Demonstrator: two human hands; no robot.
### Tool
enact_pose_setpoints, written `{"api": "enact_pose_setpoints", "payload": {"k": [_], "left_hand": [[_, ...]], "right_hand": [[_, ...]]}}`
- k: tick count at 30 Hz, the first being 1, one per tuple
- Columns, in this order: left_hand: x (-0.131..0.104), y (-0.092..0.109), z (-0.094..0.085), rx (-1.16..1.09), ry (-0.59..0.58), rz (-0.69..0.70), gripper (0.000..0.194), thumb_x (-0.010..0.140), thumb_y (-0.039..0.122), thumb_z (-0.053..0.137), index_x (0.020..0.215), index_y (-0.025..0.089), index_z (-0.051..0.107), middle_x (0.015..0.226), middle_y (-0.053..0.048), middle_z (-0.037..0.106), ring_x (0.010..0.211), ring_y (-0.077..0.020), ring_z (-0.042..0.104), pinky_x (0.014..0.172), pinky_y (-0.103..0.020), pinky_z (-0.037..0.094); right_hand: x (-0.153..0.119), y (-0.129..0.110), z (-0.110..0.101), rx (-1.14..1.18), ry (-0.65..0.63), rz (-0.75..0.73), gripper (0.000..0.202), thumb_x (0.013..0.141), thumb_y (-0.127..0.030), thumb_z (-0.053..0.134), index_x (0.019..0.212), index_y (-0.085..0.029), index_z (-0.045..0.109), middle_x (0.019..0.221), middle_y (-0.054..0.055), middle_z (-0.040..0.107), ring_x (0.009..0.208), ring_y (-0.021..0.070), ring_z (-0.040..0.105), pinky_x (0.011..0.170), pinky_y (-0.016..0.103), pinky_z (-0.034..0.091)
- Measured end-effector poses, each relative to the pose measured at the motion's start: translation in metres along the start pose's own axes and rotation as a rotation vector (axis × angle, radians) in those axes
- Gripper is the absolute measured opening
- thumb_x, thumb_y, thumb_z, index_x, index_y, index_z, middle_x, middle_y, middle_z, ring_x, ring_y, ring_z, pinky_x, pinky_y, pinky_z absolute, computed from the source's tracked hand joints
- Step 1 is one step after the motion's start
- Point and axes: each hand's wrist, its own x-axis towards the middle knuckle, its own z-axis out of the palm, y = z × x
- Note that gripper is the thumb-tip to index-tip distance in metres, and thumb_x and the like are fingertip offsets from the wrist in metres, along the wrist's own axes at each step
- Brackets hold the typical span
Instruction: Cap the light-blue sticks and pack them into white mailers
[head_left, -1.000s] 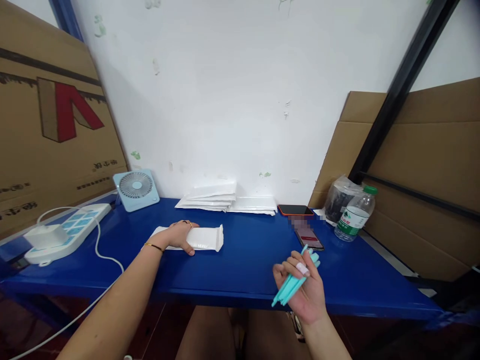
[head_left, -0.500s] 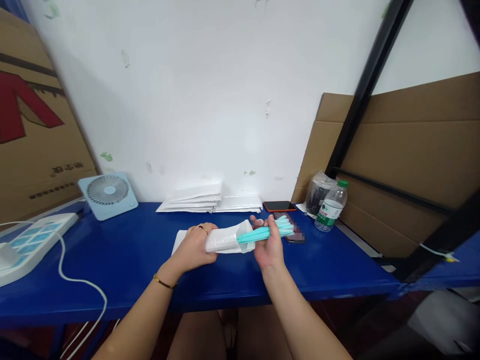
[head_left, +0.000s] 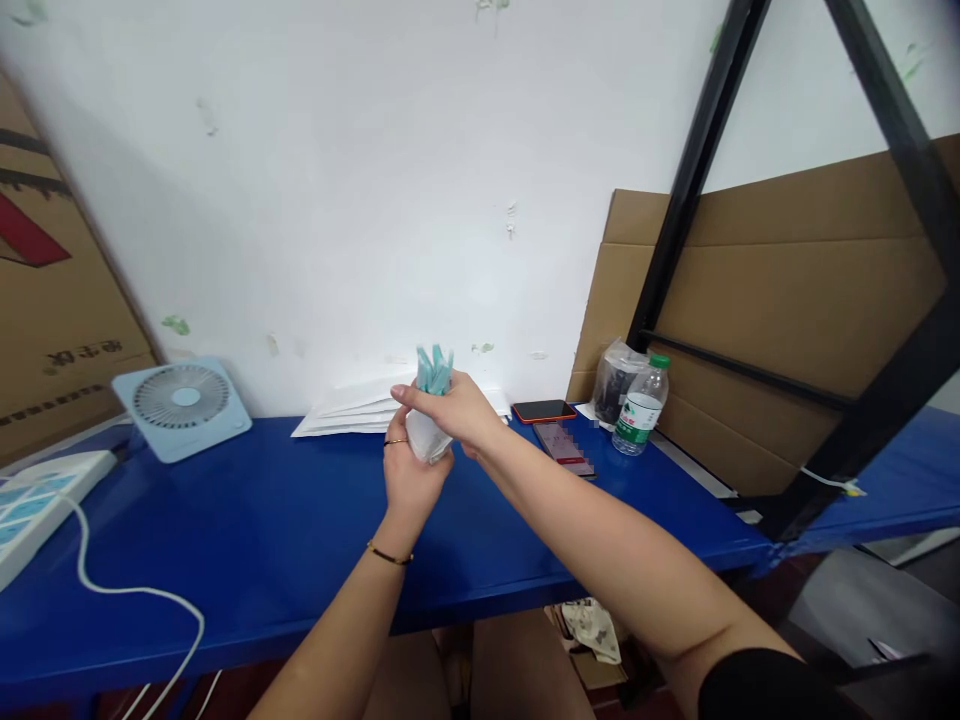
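Note:
A bundle of pale teal strips (head_left: pixel 435 370) stands upright, its tips fanned above my fingers. Its lower part is inside a white padded mailer (head_left: pixel 426 437). My left hand (head_left: pixel 415 475) is wrapped round the mailer from below. Just above it, my right hand (head_left: pixel 455 407) closes round the teal strips at the mailer's mouth, thumb across the front. Behind my hands, a stack of white mailers (head_left: pixel 341 410) lies against the wall.
On the blue table (head_left: pixel 300 540) are a light blue fan (head_left: pixel 187 400) and a white cable (head_left: pixel 135 590) at left. Two phones (head_left: pixel 544 411), a water bottle (head_left: pixel 640 410) and a bagged dark item (head_left: pixel 613 385) sit at right, beside a black metal frame (head_left: pixel 694 160).
The mailer and strips have turned from lying sideways to pointing upward, and moved left. My right hand has crossed over to the mailer's top. The view has shifted right.

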Motion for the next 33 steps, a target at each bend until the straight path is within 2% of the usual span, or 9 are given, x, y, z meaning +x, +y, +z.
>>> {"api": "enact_pose_setpoints", "payload": {"k": [8, 14, 18, 20, 22, 25, 28, 30, 33], "left_hand": [[0.005, 0.003, 0.001, 0.063, 0.005, 0.017, 0.060, 0.058, 0.020, 0.068, 0.114, 0.023, 0.045, 0.093, -0.003, 0.060, 0.084, -0.0210, 0.057, 0.074, -0.030, 0.042], [0.008, 0.002, -0.011, -0.012, -0.071, 0.036, 0.062, 0.063, 0.025, 0.065, 0.120, 0.022, 0.041, 0.102, -0.004, 0.059, 0.089, -0.0198, 0.055, 0.077, -0.029, 0.041], [0.015, -0.008, -0.023, -0.359, -0.349, -0.121, 0.055, 0.067, 0.030, 0.063, 0.118, 0.016, 0.047, 0.105, -0.009, 0.060, 0.095, -0.0237, 0.055, 0.082, -0.034, 0.041], [0.016, -0.014, -0.028, -0.547, -0.526, -0.235, 0.053, 0.068, 0.033, 0.061, 0.116, 0.013, 0.050, 0.103, -0.012, 0.062, 0.095, -0.0266, 0.056, 0.083, -0.037, 0.042], [0.016, -0.018, -0.031, -0.627, -0.597, -0.314, 0.052, 0.067, 0.033, 0.063, 0.114, 0.014, 0.052, 0.102, -0.012, 0.063, 0.093, -0.0277, 0.057, 0.081, -0.039, 0.043], [0.013, -0.017, -0.033, -0.604, -0.579, -0.320, 0.050, 0.065, 0.031, 0.067, 0.111, 0.015, 0.055, 0.102, -0.010, 0.063, 0.092, -0.0270, 0.058, 0.081, -0.038, 0.045], [0.011, -0.009, -0.031, -0.532, -0.567, -0.286, 0.042, 0.066, 0.029, 0.068, 0.105, 0.015, 0.059, 0.098, -0.008, 0.064, 0.091, -0.0261, 0.058, 0.080, -0.036, 0.046], [0.012, -0.005, -0.026, -0.490, -0.600, -0.305, 0.038, 0.065, 0.024, 0.069, 0.101, 0.015, 0.061, 0.095, -0.008, 0.065, 0.089, -0.0250, 0.060, 0.078, -0.034, 0.047], [0.016, -0.003, -0.017, -0.517, -0.680, -0.374, 0.034, 0.062, 0.018, 0.072, 0.095, 0.013, 0.063, 0.092, -0.009, 0.065, 0.085, -0.0231, 0.061, 0.076, -0.032, 0.047]], "right_hand": [[0.013, -0.004, -0.008, -0.176, -0.071, -0.025, 0.050, 0.051, -0.046, 0.073, 0.090, -0.019, 0.057, 0.081, 0.003, 0.058, 0.070, 0.0148, 0.053, 0.057, 0.026, 0.041], [0.018, -0.012, -0.037, -0.270, -0.216, -0.300, 0.035, 0.077, -0.041, 0.052, 0.106, -0.023, 0.055, 0.115, 0.006, 0.052, 0.105, 0.0205, 0.047, 0.085, 0.037, 0.040], [0.012, -0.015, -0.060, -0.523, -0.374, -0.600, 0.046, 0.074, -0.024, 0.055, 0.119, -0.029, 0.048, 0.132, 0.004, 0.039, 0.125, 0.0226, 0.029, 0.097, 0.041, 0.032], [0.007, -0.014, -0.065, -0.641, -0.384, -0.680, 0.050, 0.075, -0.024, 0.053, 0.124, -0.029, 0.044, 0.133, 0.004, 0.038, 0.125, 0.0227, 0.030, 0.098, 0.043, 0.031], [0.002, -0.012, -0.065, -0.738, -0.399, -0.710, 0.048, 0.078, -0.029, 0.051, 0.125, -0.028, 0.043, 0.130, 0.006, 0.042, 0.119, 0.0224, 0.038, 0.095, 0.042, 0.034], [-0.001, -0.014, -0.064, -0.866, -0.465, -0.695, 0.038, 0.081, -0.037, 0.050, 0.117, -0.024, 0.053, 0.110, 0.007, 0.056, 0.098, 0.0204, 0.052, 0.085, 0.038, 0.039], [-0.002, -0.024, -0.068, -0.937, -0.571, -0.637, 0.023, 0.081, -0.036, 0.050, 0.090, -0.021, 0.065, 0.086, 0.005, 0.061, 0.079, 0.0172, 0.054, 0.073, 0.032, 0.039], [0.000, -0.030, -0.076, -0.938, -0.608, -0.532, 0.022, 0.079, -0.034, 0.052, 0.071, -0.019, 0.066, 0.076, 0.004, 0.060, 0.067, 0.0144, 0.052, 0.064, 0.027, 0.037], [0.009, -0.033, -0.091, -0.886, -0.566, -0.272, 0.015, 0.071, -0.033, 0.061, 0.069, -0.019, 0.066, 0.063, 0.000, 0.057, 0.053, 0.0109, 0.045, 0.053, 0.024, 0.031]]}}
